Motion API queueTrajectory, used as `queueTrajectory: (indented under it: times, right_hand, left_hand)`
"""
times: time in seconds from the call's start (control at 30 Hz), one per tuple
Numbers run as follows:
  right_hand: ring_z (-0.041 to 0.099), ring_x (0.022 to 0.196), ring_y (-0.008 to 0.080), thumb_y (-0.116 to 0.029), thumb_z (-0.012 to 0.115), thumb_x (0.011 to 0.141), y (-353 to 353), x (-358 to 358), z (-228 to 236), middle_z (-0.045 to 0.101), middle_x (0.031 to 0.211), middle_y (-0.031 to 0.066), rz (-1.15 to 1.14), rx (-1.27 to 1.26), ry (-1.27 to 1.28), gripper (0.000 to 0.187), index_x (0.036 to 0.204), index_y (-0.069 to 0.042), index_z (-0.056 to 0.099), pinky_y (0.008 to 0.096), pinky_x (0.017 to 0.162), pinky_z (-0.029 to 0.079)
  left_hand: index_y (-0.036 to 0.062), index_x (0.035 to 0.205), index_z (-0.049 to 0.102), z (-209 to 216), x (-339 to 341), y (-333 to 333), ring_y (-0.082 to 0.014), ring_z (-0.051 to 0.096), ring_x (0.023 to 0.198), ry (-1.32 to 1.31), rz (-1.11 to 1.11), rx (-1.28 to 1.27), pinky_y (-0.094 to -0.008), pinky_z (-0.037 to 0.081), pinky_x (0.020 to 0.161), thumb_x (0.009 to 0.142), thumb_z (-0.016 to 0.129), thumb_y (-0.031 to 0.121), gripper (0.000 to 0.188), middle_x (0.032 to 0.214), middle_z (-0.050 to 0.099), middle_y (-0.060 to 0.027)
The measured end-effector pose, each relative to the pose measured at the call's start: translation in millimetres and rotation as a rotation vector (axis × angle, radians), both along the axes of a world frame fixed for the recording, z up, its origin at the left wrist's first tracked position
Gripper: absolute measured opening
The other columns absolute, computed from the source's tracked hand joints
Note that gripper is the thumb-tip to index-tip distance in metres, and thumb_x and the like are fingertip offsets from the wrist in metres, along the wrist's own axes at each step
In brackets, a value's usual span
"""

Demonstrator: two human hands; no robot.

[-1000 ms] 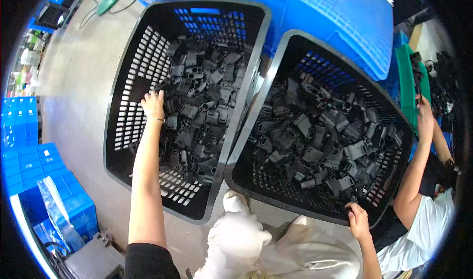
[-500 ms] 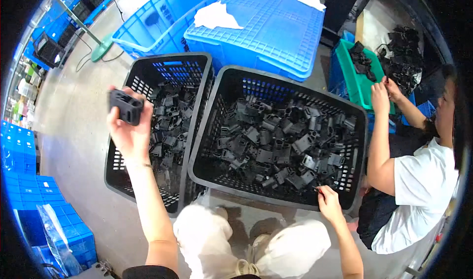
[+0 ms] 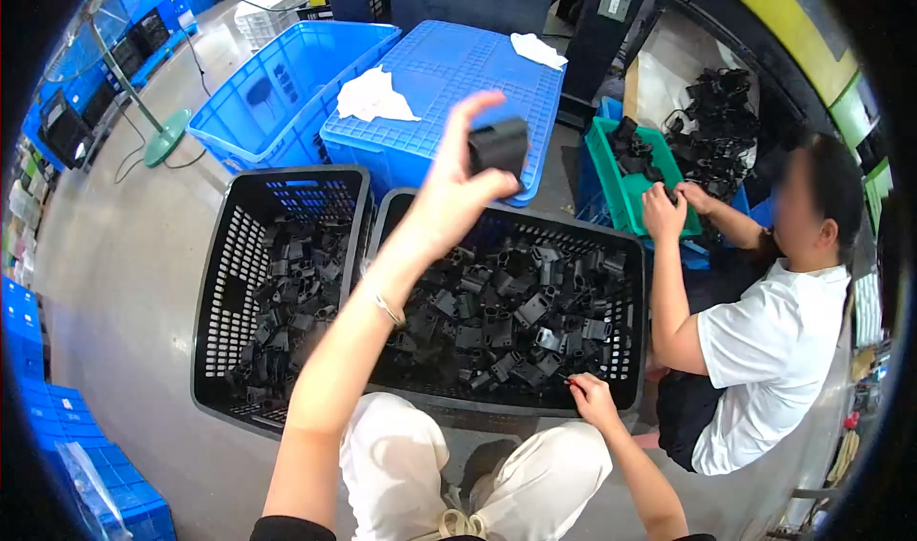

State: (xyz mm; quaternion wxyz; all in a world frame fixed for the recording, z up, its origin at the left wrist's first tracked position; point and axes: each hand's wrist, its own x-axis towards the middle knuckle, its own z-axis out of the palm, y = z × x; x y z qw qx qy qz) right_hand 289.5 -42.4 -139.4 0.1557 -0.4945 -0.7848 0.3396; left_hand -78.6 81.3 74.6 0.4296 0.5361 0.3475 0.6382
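Note:
My left hand (image 3: 449, 197) is raised above the far rim of the right black basket (image 3: 420, 393), its fingers gripping a black molded plastic part (image 3: 500, 148). Many similar black plastic parts (image 3: 497, 317) lie jumbled in this basket below. At the near right corner of the same basket is my right hand (image 3: 597, 403), fingers pinched together. A small dark tip shows at those fingertips, too small to name.
A second black basket (image 3: 218, 302) of black parts stands at the left. Behind are an open blue crate (image 3: 224, 126) and a lidded blue bin (image 3: 449, 73) with white cloths. At right, a seated co-worker (image 3: 764, 340) handles something over a green tray (image 3: 659, 202).
My left hand has carried the black part from over the left basket rightward, and it is turned differently now. My right hand stays by the basket's near edge. The whole view has shifted.

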Motion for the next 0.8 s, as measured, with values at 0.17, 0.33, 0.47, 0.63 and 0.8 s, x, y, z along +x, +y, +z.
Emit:
queueTrajectory:
  times: [0.17,0.33,0.47,0.63,0.8]
  right_hand:
    - [0.062,0.084,0.0352,-0.007,0.059,0.082,4.9,15.2,-10.8,0.063,0.09,0.0162,0.055,0.009,-0.003,0.018,0.098,-0.001,0.063,0.0362,0.071,0.05]
    - [0.047,0.051,0.0067,-0.012,0.048,0.091,71.5,9.7,23.3,0.051,0.059,-0.0003,-0.222,-0.293,0.507,0.02,0.102,-0.002,0.06,0.0218,0.047,0.038]
    - [0.031,0.044,0.0028,-0.021,0.045,0.096,135.5,-86.0,202.8,0.039,0.06,-0.0045,-0.251,0.004,0.963,0.026,0.115,-0.004,0.051,0.019,0.039,0.023]
    - [0.036,0.053,0.0007,-0.015,0.058,0.089,108.4,-150.0,255.0,0.046,0.073,-0.0047,-0.067,-0.007,0.992,0.028,0.114,-0.007,0.05,0.0166,0.044,0.027]
    - [0.048,0.078,0.0073,-0.008,0.079,0.066,94.4,-162.8,232.0,0.049,0.083,-0.0022,-0.035,0.303,0.724,0.055,0.116,-0.007,0.057,0.0204,0.064,0.042]
  left_hand:
    - [0.0065,0.132,0.045,6.7,36.1,-10.7,-0.0143,0.055,0.102,-0.21,-0.37,-0.151,-0.0251,0.045,0.087,0.071,0.057,-0.006,0.063,0.111,0.055,-0.0069]
    - [0.0059,0.118,0.052,18.1,60.1,-12.8,-0.012,0.054,0.102,-0.087,-0.265,-0.004,-0.0253,0.044,0.088,0.071,0.057,-0.008,0.049,0.105,0.058,-0.0039]
    - [0.0051,0.113,0.052,31.9,74.6,-16.8,-0.0105,0.054,0.098,0.146,-0.026,0.171,-0.0242,0.041,0.088,0.072,0.055,-0.007,0.043,0.102,0.058,-0.0035]
    - [0.0084,0.12,0.046,26.4,83.6,-27.2,-0.0152,0.056,0.095,0.191,0.064,0.238,-0.0276,0.045,0.084,0.075,0.056,-0.006,0.049,0.099,0.056,-0.0053]
    - [0.007,0.122,0.044,0.7,61.7,-40.2,-0.0273,0.054,0.111,-0.847,-0.431,-0.406,-0.0479,0.045,0.095,0.097,0.041,0.029,0.033,0.118,0.053,-0.0131]
